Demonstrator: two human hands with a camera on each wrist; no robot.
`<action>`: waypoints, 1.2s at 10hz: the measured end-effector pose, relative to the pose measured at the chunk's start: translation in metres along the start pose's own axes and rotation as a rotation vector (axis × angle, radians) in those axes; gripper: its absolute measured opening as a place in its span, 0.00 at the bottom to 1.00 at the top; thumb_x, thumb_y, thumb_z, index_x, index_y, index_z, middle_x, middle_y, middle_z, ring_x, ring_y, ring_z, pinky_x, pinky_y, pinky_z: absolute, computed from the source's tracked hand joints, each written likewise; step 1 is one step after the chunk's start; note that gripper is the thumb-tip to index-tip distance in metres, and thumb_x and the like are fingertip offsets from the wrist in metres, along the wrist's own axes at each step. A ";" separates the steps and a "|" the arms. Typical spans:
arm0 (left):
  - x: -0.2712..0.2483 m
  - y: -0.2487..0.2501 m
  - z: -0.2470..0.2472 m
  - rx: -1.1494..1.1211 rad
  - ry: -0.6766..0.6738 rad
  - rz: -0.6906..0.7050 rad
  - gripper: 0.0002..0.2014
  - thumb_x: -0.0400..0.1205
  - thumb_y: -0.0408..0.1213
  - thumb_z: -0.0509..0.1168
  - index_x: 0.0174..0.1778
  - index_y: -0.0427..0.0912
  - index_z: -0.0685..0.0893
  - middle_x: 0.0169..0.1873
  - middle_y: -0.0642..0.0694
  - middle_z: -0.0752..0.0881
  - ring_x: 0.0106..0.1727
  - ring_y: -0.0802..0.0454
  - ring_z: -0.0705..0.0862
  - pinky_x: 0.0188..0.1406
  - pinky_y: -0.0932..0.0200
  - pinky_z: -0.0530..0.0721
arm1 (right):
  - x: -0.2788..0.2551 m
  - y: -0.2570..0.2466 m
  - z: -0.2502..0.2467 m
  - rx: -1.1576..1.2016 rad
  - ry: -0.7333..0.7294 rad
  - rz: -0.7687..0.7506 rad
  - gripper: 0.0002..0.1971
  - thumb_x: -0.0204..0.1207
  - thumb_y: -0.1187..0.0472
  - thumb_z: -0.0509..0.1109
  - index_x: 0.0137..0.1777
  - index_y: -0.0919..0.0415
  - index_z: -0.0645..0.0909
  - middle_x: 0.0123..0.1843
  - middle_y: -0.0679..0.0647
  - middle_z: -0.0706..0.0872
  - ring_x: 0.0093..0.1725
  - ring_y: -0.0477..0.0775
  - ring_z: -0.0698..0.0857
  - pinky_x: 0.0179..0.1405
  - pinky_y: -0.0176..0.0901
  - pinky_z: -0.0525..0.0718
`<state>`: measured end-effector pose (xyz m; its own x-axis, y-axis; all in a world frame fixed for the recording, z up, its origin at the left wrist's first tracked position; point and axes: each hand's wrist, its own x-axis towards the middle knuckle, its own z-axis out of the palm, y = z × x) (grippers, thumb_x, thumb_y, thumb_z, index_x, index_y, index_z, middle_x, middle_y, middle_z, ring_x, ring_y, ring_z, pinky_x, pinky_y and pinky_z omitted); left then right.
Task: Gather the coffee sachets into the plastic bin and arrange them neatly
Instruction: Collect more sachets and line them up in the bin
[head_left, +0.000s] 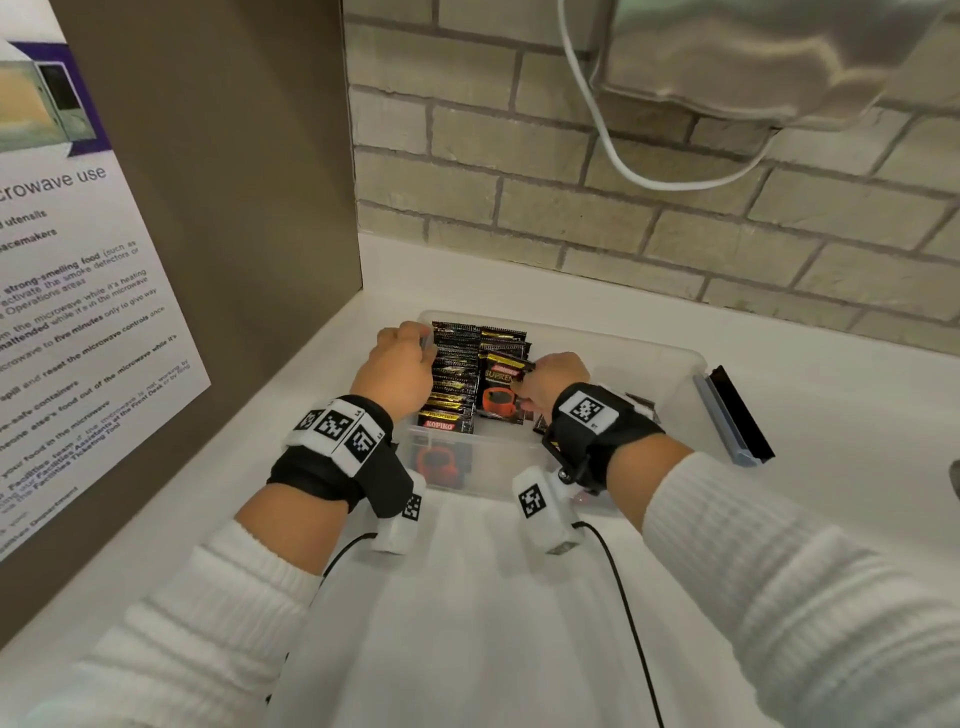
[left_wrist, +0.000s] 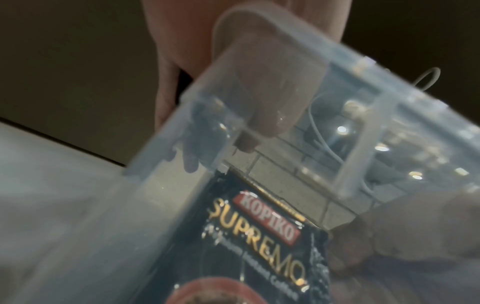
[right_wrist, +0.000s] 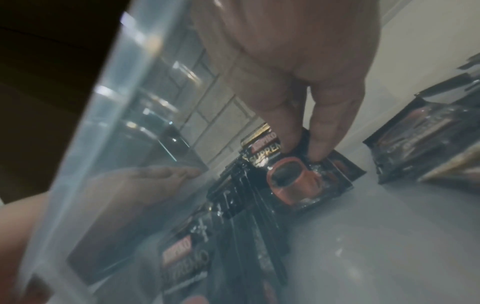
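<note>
Right hand (head_left: 553, 382) pinches a glossy black sachet (head_left: 503, 387) (crinkled foil) inside the clear plastic bin (head_left: 670, 364), whose rim the left hand (head_left: 397, 371) grips.

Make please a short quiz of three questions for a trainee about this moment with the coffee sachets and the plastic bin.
1. True or false: the left hand grips the left rim of the plastic bin.
2. What does the right hand hold? A) the white cable B) a coffee sachet C) the blue-edged lid
3. Fill in: the row of sachets stands along the ___ side of the bin.

Key
1. True: the fingers curl over the rim.
2. B: the right wrist view shows the fingers pinching its top, above the orange cup picture.
3. left
</note>
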<state>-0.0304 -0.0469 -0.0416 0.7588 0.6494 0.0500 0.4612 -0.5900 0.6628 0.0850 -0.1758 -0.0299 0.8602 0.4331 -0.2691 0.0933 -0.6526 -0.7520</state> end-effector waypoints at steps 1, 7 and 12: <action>-0.001 -0.001 0.000 0.000 0.005 0.007 0.19 0.88 0.43 0.49 0.74 0.44 0.67 0.70 0.36 0.68 0.67 0.38 0.76 0.67 0.48 0.72 | -0.003 -0.001 0.003 -0.039 -0.009 0.015 0.19 0.73 0.65 0.71 0.64 0.68 0.79 0.60 0.62 0.84 0.56 0.60 0.84 0.44 0.42 0.83; -0.001 0.000 -0.001 -0.013 0.003 0.006 0.19 0.88 0.42 0.49 0.74 0.45 0.67 0.72 0.37 0.67 0.67 0.38 0.76 0.69 0.46 0.73 | -0.018 -0.024 0.005 -0.648 -0.189 -0.038 0.11 0.84 0.65 0.55 0.56 0.63 0.79 0.58 0.57 0.81 0.70 0.59 0.76 0.57 0.41 0.73; -0.005 0.002 -0.001 0.010 0.015 0.005 0.18 0.88 0.44 0.49 0.73 0.44 0.68 0.71 0.37 0.68 0.66 0.37 0.76 0.65 0.47 0.72 | -0.019 -0.019 -0.018 -0.972 -0.189 -0.178 0.21 0.81 0.65 0.61 0.74 0.64 0.70 0.71 0.58 0.77 0.69 0.58 0.77 0.67 0.40 0.73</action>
<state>-0.0333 -0.0505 -0.0402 0.7544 0.6532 0.0645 0.4618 -0.5979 0.6552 0.0758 -0.1828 0.0005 0.7080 0.6104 -0.3551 0.6542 -0.7563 0.0044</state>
